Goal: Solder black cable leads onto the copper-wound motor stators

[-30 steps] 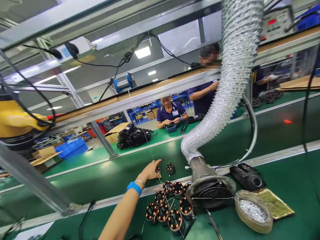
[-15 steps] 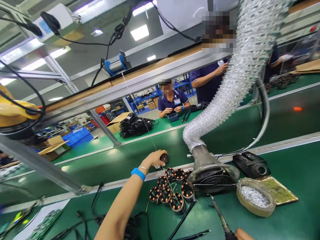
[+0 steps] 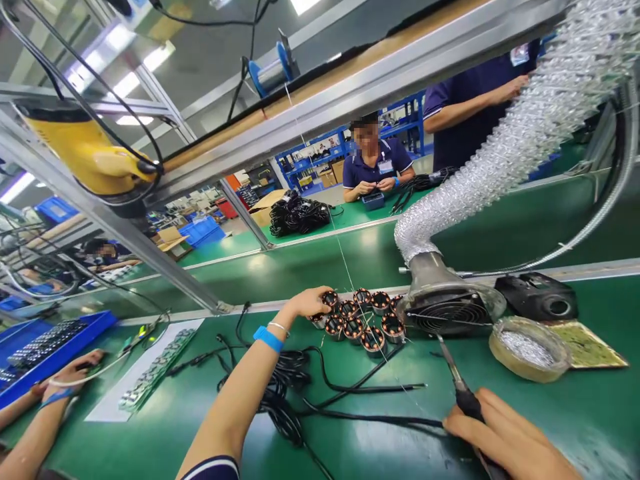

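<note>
My left hand (image 3: 310, 303), with a blue band on its wrist, is closed on a motor stator (image 3: 329, 298) at the left edge of a cluster of similar ones. These are dark rings with copper windings, such as the front stator (image 3: 373, 341), standing close together on the bench. At the lower right my right hand (image 3: 505, 437) grips a soldering iron (image 3: 453, 365) by its dark handle. The iron's tip points up and away, just in front of the fume extractor hood (image 3: 447, 313). A thin solder wire (image 3: 345, 257) hangs down to the stators.
Black cables (image 3: 287, 380) lie across the green bench (image 3: 380, 440). On the right are a bowl of silvery bits (image 3: 530, 350), a sponge pad (image 3: 587, 343) and a black holder (image 3: 537, 297). Circuit boards (image 3: 157, 373) lie on white paper at left, near a co-worker's hand (image 3: 75, 370).
My left hand has brought the stator from beyond the cluster to its left side, low among the others. The view has shifted, and my right hand on the soldering iron now shows more fully.
</note>
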The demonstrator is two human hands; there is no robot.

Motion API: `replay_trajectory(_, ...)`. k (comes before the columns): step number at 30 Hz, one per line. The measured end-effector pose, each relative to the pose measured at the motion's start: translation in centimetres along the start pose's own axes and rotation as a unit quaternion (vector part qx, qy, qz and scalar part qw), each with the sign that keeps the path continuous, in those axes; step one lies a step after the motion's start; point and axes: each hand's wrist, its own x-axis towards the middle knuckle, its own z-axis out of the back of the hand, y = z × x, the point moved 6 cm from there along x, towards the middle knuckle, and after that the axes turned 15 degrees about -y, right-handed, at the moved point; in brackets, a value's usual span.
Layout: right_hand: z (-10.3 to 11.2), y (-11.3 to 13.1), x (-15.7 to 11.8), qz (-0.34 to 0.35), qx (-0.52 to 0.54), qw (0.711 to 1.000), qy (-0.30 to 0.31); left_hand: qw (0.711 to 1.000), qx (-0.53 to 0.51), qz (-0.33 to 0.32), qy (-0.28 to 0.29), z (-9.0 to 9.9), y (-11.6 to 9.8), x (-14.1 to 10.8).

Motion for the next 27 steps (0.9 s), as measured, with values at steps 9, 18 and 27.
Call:
replay_trajectory(9,-0.1,1.2,2.1,-0.024,0.069,0.997,0.031,0.969,-0.151,-0.002,-0.197,0.4,-12.7,-12.4)
replay_trajectory(18,-0.1,2.7,3.1,-0.011,0.111,0.992,0.052,0.840,-0.513,0.000,0.174,-8.9,-20.9,-16.4)
replay_trajectory(27,0.5,0.5,3.1,-0.059,0.060,0.996,0.019,0.803,-0.577,0.061,0.139,-9.5,-20.9,-13.5)
